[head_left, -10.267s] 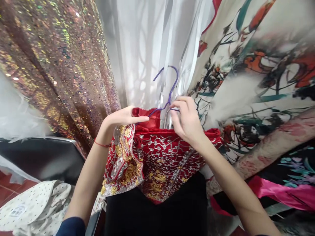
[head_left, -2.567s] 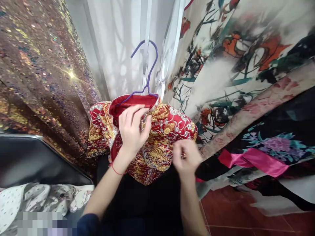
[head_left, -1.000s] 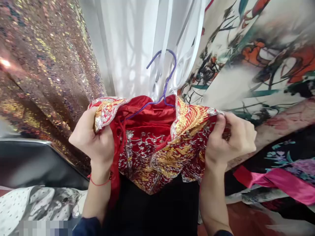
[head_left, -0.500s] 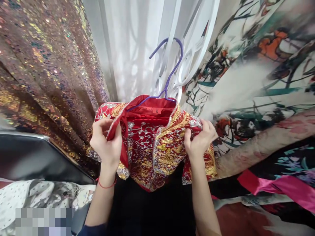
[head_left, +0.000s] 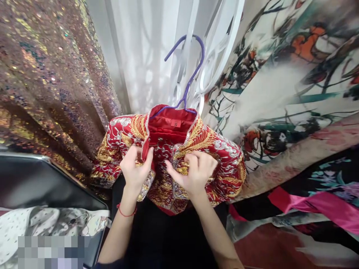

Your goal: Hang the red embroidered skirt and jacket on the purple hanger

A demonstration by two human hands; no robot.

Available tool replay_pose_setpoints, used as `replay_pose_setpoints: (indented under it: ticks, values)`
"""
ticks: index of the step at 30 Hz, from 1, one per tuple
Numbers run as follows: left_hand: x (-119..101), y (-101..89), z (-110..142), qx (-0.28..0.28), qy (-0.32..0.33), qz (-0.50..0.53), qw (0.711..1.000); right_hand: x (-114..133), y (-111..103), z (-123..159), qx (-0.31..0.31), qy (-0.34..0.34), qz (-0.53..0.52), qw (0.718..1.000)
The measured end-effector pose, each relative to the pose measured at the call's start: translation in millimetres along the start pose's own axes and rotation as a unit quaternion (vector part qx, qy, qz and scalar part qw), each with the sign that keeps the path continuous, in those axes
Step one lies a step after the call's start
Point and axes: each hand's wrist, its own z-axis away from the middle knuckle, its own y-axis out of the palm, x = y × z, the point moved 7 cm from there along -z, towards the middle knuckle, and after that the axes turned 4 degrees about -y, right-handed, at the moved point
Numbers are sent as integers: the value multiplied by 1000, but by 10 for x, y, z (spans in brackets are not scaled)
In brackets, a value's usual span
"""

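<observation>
A red jacket (head_left: 230, 160) with gold and silver embroidery hangs on a purple hanger (head_left: 195, 74). Inside its stand-up collar shows a small red label (head_left: 176, 123) with an S. Between the jacket's fronts lies a second red embroidered piece (head_left: 161, 149). My left hand (head_left: 134, 170) pinches the jacket's left front edge just below the collar, thumb on the red lining. My right hand (head_left: 193, 173) is at the right front panel, thumb spread away from the curled fingers. It covers part of the embroidery, and no fabric shows between thumb and fingers.
The hanger's hook loops over a white scrolled frame (head_left: 190, 37) ahead. A sequinned cloth (head_left: 56, 74) hangs on the left above a black chair back (head_left: 42, 179) and a patterned cloth (head_left: 64, 220). Printed fabric (head_left: 269, 104) and a pink ribbon (head_left: 316, 205) are on the right.
My right hand has left the right shoulder and moved inward to the front panel. My left hand has shifted right with the front edge, drawing it inward. Both shoulders now lie spread over the hanger.
</observation>
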Motion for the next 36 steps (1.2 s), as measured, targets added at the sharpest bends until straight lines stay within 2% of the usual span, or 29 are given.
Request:
replay_pose_setpoints:
  ticks: [2, 5, 8, 12, 16, 18, 20, 23, 25, 28, 31, 33, 35, 36]
  values:
    - [-111, 50, -93, 48, 57, -20, 997, 60, 201, -118, 92, 24, -1, 995]
    - [-294, 172, -261, 100, 100, -38, 989, 51, 373, -272, 155, 61, -13, 986]
    - [-457, 263, -412, 114, 104, -64, 986, 10, 404, -366, 162, 84, 2, 983]
    - [-639, 289, -543, 102, 90, -46, 990, -64, 424, -353, 144, 111, 4, 983]
    - [-699, 416, -620, 108, 67, -39, 991, -189, 449, -354, 135, 127, -113, 976]
    - [-674, 537, -645, 125, 53, -48, 990, -222, 412, -439, 123, 127, -208, 962]
    - [-635, 628, -680, 128, 41, -45, 990, -217, 387, -558, 111, 136, -304, 936]
    - [-557, 678, -759, 121, 26, -19, 992, -147, 435, -698, 74, 145, -400, 902]
    - [-485, 678, -804, 125, 23, -16, 992, -77, 518, -710, 44, 122, -416, 900]
    - [-353, 671, -794, 148, 23, -37, 988, 20, 643, -593, 21, 53, -403, 913]
    - [-215, 676, -639, 192, 11, -22, 981, 30, 705, -396, 47, 19, -365, 930]
    - [-135, 640, -439, 206, 7, 26, 978, 18, 672, -231, 83, 12, -354, 931]
    - [2, 539, -151, 181, -16, 87, 979, 42, 546, 5, 96, 11, -375, 922]
    - [122, 479, 34, 160, -47, 113, 979, 75, 467, 168, 95, 20, -398, 912]
